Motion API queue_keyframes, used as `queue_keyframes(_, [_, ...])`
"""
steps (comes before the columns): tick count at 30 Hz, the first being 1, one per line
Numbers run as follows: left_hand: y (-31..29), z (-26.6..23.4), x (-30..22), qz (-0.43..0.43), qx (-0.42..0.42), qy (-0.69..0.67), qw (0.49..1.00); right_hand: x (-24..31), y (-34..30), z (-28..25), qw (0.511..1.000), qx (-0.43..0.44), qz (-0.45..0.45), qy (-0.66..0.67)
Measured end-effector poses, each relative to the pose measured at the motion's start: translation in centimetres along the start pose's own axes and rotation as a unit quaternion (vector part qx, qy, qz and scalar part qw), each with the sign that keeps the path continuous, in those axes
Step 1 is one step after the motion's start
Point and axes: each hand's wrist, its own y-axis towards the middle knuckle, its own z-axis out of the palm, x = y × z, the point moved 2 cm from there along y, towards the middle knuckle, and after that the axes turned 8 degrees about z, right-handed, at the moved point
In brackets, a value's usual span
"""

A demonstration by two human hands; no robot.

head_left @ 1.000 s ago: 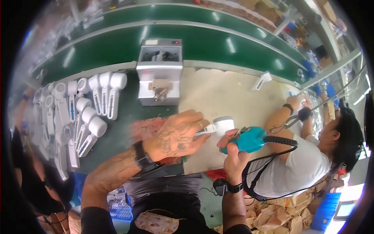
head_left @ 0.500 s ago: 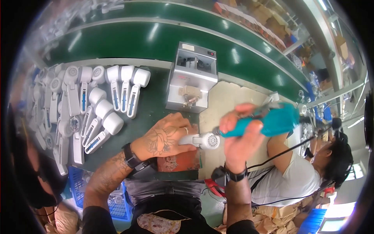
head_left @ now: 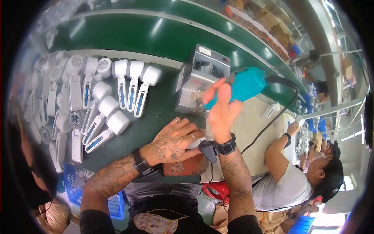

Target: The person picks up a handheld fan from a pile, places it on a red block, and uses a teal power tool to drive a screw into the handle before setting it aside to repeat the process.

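My left hand (head_left: 173, 141) is closed over a white handheld appliance (head_left: 197, 143), pressing it down on a reddish-brown pad (head_left: 184, 167) at the near bench edge. My left fingers and right wrist hide most of that appliance. In my right hand (head_left: 223, 107) is a teal power screwdriver (head_left: 247, 83), a black cord running from its rear end. The screwdriver's front end points at the front of a small silver screw feeder (head_left: 190, 89). Its bit cannot be made out against the feeder.
Many white handheld appliances (head_left: 119, 121) with round heads and blue-striped handles cover the bench's left side. A blue crate (head_left: 119, 204) sits below. At right, a co-worker in a white shirt (head_left: 286, 181) reaches over the bench. The screwdriver cord (head_left: 260, 136) curves past my right arm.
My right hand has carried the screwdriver up and left, from above the pad's right side to the screw feeder. My left hand stays on the appliance. The view has shifted slightly.
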Motion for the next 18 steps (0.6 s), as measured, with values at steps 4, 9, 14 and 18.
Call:
queue_keyframes(4, [-0.2,0.0,0.2,-0.02,-0.028,0.013,0.999,1.4,-1.8,-0.2,0.999,0.004,0.054,-0.001])
queue_keyframes(9, [0.4,-0.1,0.0,-0.015,-0.019,0.019,1.0,3.5,-5.6,-4.1,0.999,0.013,0.026,0.035])
queue_keyframes(14, [0.3,-0.3,-0.2,-0.021,-0.003,-0.012,1.0,3.3,-6.9,-4.9,0.998,-0.048,0.038,0.008])
queue_keyframes(18, [0.3,-0.2,-0.3,-0.024,0.004,-0.016,1.0,2.6,-7.1,-4.9,0.998,-0.022,0.052,0.019])
